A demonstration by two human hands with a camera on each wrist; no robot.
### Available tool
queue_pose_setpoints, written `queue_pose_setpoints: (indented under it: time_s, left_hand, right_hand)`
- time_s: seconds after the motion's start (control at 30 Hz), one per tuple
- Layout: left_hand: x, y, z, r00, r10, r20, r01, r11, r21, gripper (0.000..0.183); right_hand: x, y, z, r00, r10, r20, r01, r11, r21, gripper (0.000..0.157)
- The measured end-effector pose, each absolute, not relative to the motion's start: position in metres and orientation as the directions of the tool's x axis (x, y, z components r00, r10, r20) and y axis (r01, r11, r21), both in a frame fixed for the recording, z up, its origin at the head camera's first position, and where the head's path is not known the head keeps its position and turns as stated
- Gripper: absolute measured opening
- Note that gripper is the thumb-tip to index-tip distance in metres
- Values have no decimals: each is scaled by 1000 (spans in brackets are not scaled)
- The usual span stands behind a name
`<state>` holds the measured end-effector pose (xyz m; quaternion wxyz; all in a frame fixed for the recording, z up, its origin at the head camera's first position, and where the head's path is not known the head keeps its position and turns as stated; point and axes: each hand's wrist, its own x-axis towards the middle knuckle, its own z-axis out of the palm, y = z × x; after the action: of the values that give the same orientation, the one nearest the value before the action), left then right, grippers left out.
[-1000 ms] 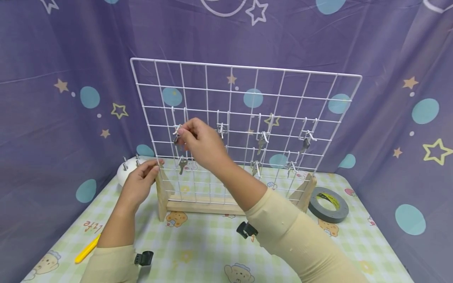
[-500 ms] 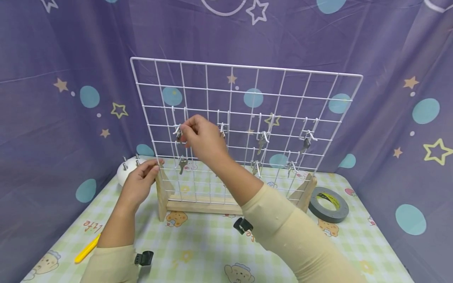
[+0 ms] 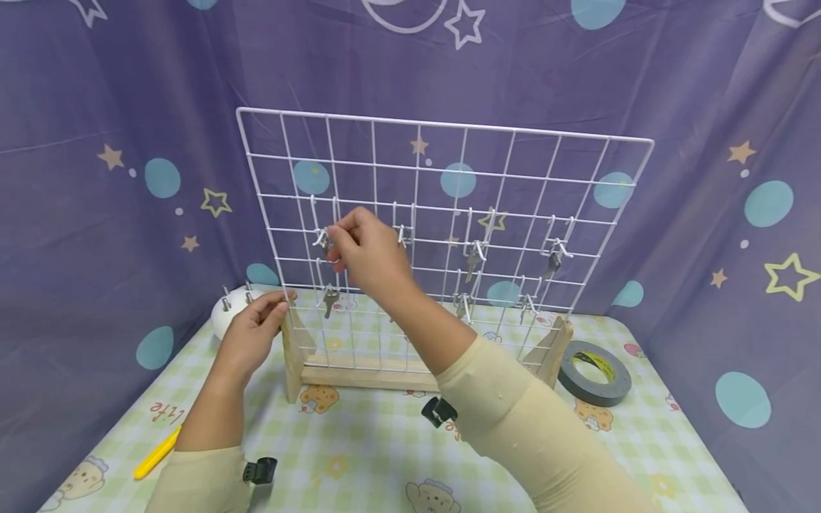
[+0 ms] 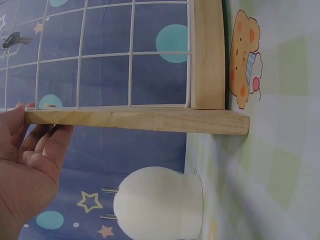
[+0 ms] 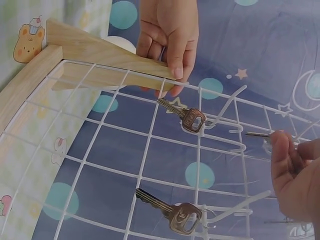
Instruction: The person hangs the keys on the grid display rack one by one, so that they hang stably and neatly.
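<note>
A white wire grid (image 3: 442,167) stands upright in a wooden stand (image 3: 293,356). My left hand (image 3: 253,331) grips the top of the stand's left side post, thumb on one face and fingers on the other, also seen with the post (image 4: 135,120) in the left wrist view. Up at the top left hook (image 3: 321,237), the fingertips of my right hand (image 3: 375,253) pinch a key (image 5: 257,134), its head mostly hidden by the fingers. Beside them, two bronze-headed keys (image 5: 192,120) hang from white hooks in the right wrist view.
More keys (image 3: 554,260) hang from hooks across the grid. Right of the stand lies a grey tape roll (image 3: 593,385). Behind my left hand is a white rounded object (image 4: 155,202) with metal prongs. A yellow stick-like object (image 3: 156,454) lies at the left on the checked tablecloth (image 3: 359,456).
My right hand has shifted slightly to the right and up at the top left hook, still pinching the key. The left hand has kept its place on the post.
</note>
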<state>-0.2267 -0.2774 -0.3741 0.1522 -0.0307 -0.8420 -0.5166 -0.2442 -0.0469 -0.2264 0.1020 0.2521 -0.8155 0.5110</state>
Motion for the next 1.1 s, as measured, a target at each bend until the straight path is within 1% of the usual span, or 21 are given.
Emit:
queue_pose_setpoints:
  time_s: [0.07, 0.23, 0.37, 0.5, 0.6, 0.73, 0.83, 0.97, 1.1]
  left_hand:
    - [-226, -277, -374, -952, -104, 288, 211, 459, 863, 50]
    - [-225, -276, -374, -951, -112, 287, 203, 471, 858, 50]
    - [-225, -274, -374, -951, -112, 287, 204, 466, 861, 49]
    - [-225, -274, -373, -952, -112, 284, 204, 458, 865, 50]
    - [-225, -274, -373, -953, -117, 279, 197, 462, 865, 49]
    - [-224, -274, -373, -954, -129, 272, 182, 471, 863, 49]
    - [-223, -274, -372, -954, -139, 265, 170, 475, 863, 50]
    - [-223, -272, -371, -955, -144, 261, 165, 474, 865, 52]
    - [-223, -271, -374, -946, -165, 279, 164, 496, 853, 52]
  right_hand:
    - [-240, -44, -228, -830, -333, 448, -545, 312, -778, 19]
    - [-223, -31, -232, -745, -417, 521, -634, 199, -747, 19]
    - [-205, -13, -242, -678, -476, 561, -678, 108, -727, 16]
    - [-186, 7, -259, -619, -541, 569, -707, 69, -704, 11]
    - [-175, 23, -276, -595, -597, 537, -712, 84, -697, 8]
    - [-166, 44, -298, -604, -651, 460, -697, 151, -701, 10]
    - [-163, 60, -315, -627, -673, 392, -670, 209, -712, 15]
    - [-160, 82, -338, -683, -667, 298, -616, 308, -725, 21]
    - [-158, 104, -359, -748, -623, 230, -557, 400, -728, 18]
